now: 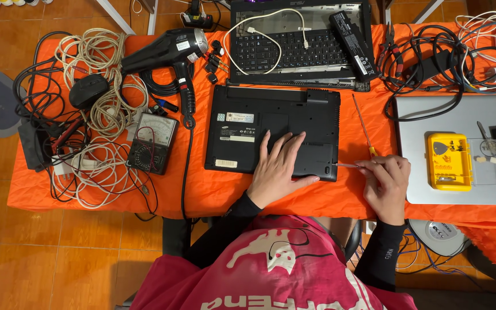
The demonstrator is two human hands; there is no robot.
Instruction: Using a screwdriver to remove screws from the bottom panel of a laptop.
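Head view: the left hand (pixel 276 169) lies flat, fingers spread, on the underside of a black laptop (pixel 274 131) turned face down mid-surface on the orange cloth (pixel 213 192). The right hand (pixel 387 185) pinches a small screwdriver (pixel 348 165), its tip at the laptop's near right corner. Just beyond lies 1 long orange-handled screwdriver (pixel 363 125). A yellow bit case (pixel 448 162) rests on a silver laptop (pixel 460 115) at right.

Bare orange cloth (pixel 202 192) between multimeter (pixel 153 142) and black laptop (pixel 274 129).
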